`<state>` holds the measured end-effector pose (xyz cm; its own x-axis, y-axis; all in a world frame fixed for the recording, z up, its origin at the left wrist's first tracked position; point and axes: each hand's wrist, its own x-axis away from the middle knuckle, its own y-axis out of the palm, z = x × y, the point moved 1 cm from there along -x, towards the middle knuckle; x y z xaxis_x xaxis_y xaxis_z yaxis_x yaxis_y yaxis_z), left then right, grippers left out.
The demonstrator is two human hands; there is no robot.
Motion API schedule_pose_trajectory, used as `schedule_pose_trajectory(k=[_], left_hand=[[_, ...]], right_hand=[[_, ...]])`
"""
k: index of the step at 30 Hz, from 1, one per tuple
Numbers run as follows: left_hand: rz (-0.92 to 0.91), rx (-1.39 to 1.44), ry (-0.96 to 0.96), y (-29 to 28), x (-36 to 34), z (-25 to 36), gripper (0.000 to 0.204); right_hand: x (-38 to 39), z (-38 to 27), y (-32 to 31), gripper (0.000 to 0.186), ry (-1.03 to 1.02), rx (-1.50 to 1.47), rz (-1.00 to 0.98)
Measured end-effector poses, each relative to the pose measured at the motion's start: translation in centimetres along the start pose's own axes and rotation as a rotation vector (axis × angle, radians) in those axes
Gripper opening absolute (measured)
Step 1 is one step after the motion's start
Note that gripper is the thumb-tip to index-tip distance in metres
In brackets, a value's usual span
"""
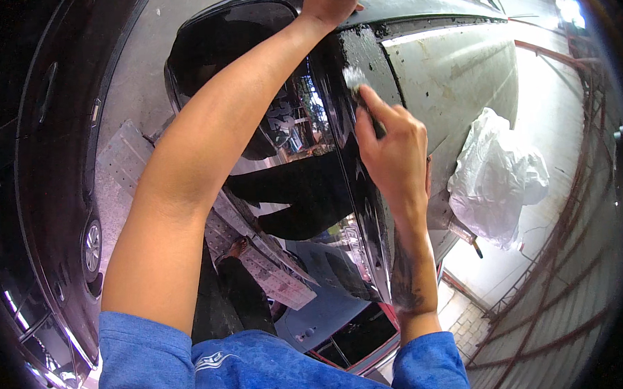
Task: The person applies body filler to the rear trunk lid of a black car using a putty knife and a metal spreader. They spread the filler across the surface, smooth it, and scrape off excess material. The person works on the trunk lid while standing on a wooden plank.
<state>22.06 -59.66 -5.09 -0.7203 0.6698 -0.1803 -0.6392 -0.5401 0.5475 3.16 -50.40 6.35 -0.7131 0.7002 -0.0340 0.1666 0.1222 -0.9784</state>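
1 hand tool, pale tip blurred, at black car's far right edge | right hand: closed round tool | left hand: farther, cut off, grip cannot be told | 1 crumpled white sheet right | 1 dark car left

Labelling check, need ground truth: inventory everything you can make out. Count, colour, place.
vehicle: 1, black, centre
panel: 1, whitish, upper right
handheld tool: 1, pale tip, in right hand; kind unclear
crumpled sheeting: 1 bundle, white, right
parked car: 1, dark, left
perforated planking: count unclear, greyish-pink, lower centre
beams: several, reddish, right
shirt: 1, blue, bottom
foot: 1, bare, lower centre
left hand: 1, bare, top
right hand: 1, bare, upper centre
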Motion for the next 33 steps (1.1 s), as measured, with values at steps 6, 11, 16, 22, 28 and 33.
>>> schedule_pose_trajectory(k=[6, 11, 16, 22, 28, 33], left_hand=[[-0.022, -0.048, -0.039, 0.1, -0.2, -0.4, 0.050], [-0.038, -0.002, -0.057, 0.1, -0.1, -0.2, 0.049], [0.010, -0.032, -0.015, 0.0, 0.1, 0.0, 0.053], [-0.019, 0.020, -0.011, 0.0, -0.1, -0.3, 0.054], [-0.003, 0.069, -0.016, 0.1, 0.0, -0.8, 0.049], [-0.029, 0.052, -0.122, 0.1, -0.5, -1.3, 0.033]], right_hand=[[-1.7, -0.4, 0.2, 0.030, -0.006, 0.068, -0.049], [-2.6, -0.5, 0.2, 0.031, 0.063, 0.076, -0.111], [-3.3, -0.6, 0.3, 0.031, 0.060, 0.037, -0.091], [-4.7, -0.3, -0.1, 0.032, 0.066, -0.042, -0.071], [-4.5, 0.3, 0.0, 0.034, 0.041, -0.038, -0.060], [-5.2, 0.6, -0.5, 0.033, 0.041, -0.120, -0.028]])
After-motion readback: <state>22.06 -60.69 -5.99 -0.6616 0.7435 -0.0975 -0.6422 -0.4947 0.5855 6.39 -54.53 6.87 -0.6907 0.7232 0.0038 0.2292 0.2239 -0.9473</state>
